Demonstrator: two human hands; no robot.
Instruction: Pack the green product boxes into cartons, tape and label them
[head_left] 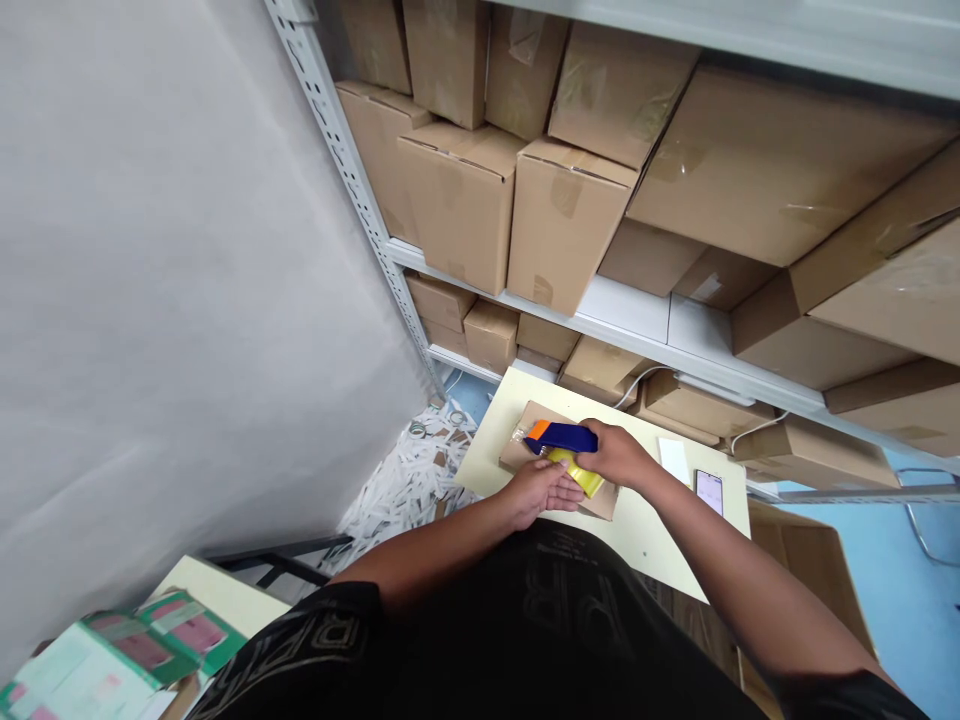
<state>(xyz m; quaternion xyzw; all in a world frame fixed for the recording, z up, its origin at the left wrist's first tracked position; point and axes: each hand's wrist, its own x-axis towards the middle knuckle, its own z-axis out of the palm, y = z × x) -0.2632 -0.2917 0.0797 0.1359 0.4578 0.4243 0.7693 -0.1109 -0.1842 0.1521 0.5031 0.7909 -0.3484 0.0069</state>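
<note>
A small flat cardboard box (529, 436) lies on a pale yellow table (660, 535). My right hand (619, 455) is closed round a blue and orange tape dispenser (561, 437) with a yellow tape roll (579, 472), held on top of the box. My left hand (541, 490) rests against the box's near edge, fingers laid together and pressing on it, just beside the tape roll.
A phone (709, 490) and a white card (674, 460) lie on the table to the right. Metal shelving (637, 315) full of cardboard boxes rises behind. Paper scraps and tape rolls litter the floor (409, 470) to the left. Green and pink papers (112, 655) lie at lower left.
</note>
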